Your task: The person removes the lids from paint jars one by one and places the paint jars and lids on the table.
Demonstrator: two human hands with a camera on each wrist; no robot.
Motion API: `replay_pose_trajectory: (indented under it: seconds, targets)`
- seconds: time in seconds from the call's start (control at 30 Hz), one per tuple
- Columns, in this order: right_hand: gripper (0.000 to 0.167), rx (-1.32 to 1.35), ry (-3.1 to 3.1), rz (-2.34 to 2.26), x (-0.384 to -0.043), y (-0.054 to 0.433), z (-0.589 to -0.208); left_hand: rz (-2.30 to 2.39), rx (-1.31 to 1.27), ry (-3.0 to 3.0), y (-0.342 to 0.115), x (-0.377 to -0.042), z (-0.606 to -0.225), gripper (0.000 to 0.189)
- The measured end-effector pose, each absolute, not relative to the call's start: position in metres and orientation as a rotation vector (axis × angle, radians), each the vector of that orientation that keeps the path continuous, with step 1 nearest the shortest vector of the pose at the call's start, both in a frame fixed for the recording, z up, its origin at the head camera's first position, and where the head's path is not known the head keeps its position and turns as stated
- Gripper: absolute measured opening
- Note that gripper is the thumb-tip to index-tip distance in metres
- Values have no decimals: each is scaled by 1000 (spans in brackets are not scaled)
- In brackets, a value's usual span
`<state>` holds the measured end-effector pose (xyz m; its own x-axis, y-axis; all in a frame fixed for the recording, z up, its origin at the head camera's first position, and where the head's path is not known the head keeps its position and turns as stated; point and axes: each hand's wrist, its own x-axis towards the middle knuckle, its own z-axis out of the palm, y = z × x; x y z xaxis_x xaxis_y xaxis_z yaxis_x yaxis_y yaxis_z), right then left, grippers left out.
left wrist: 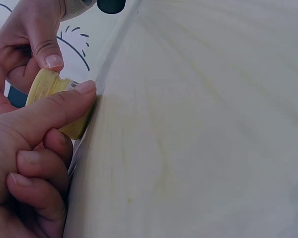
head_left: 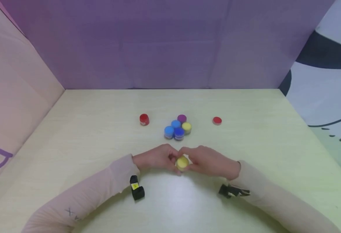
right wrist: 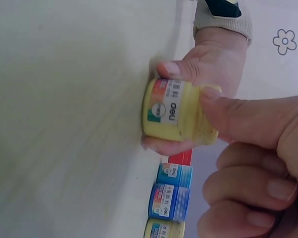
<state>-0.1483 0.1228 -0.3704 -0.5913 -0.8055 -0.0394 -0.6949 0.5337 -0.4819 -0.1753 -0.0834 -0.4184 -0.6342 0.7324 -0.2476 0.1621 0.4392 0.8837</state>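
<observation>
A small yellow paint jar [head_left: 183,162] stands near the middle of the table, between both hands. My left hand [head_left: 160,157] grips its body low down, thumb on one side and fingers on the other. With thumb and forefinger, my right hand [head_left: 209,161] pinches the yellow lid [right wrist: 206,121] at the top. The jar's printed label [right wrist: 164,106] faces the right wrist camera. In the left wrist view, the left thumb [left wrist: 64,106] covers part of the jar.
Beyond the hands, two light blue jars [head_left: 169,132], a dark blue jar [head_left: 179,133], a purple-topped jar [head_left: 182,118] and another yellow jar [head_left: 187,127] stand clustered. A red jar [head_left: 144,119] is left of them; a flat red lid [head_left: 217,120] lies to the right. A purple wall [head_left: 170,48] closes the back.
</observation>
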Motion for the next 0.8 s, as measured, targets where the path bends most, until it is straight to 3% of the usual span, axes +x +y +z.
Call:
replay_pose_trajectory:
  seconds: [0.23,0.33,0.47,0.8]
  targets:
    - [35,-1247,2451,-649,-149,125,-368,1177,721,2054,-83,-173,-418,13]
    - [42,-1140,2502,-609,-145,123,-367,1191,731,2052,-84,-173,-419,13]
    - [51,-957,2612,-555,-137,117,-368,1229,738,2030,-85,-172,-420,26]
    - [44,-768,2721,-472,-129,105,-369,1253,751,1983,-85,-173,-419,28]
